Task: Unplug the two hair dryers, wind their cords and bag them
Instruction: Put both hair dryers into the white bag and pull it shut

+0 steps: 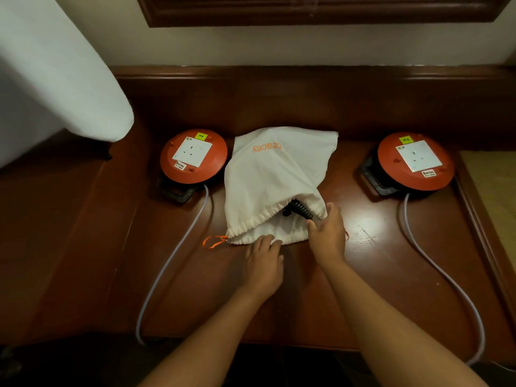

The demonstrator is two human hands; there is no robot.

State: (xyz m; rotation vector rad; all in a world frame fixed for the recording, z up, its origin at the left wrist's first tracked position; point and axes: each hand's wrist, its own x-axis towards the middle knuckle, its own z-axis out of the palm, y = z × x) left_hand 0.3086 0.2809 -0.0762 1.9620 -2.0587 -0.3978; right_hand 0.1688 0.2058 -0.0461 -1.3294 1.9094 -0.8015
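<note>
A white drawstring bag [275,177] with orange lettering lies in the middle of the dark wooden table [377,263], its mouth toward me. A coiled black cord [300,209] shows in the open mouth; the hair dryers themselves are hidden inside. My left hand [264,263] rests flat on the bag's lower hem. My right hand [328,233] sits at the right side of the opening, fingers spread and touching the cloth beside the cord. An orange drawstring loop [213,242] trails out at the bag's left corner.
Two red extension reels with white sockets, both sockets without plugs, sit left [193,156] and right [414,160] of the bag. Their pale cables [173,258] [444,277] run over the table's front edge. A white padded board [55,79] overhangs the far left.
</note>
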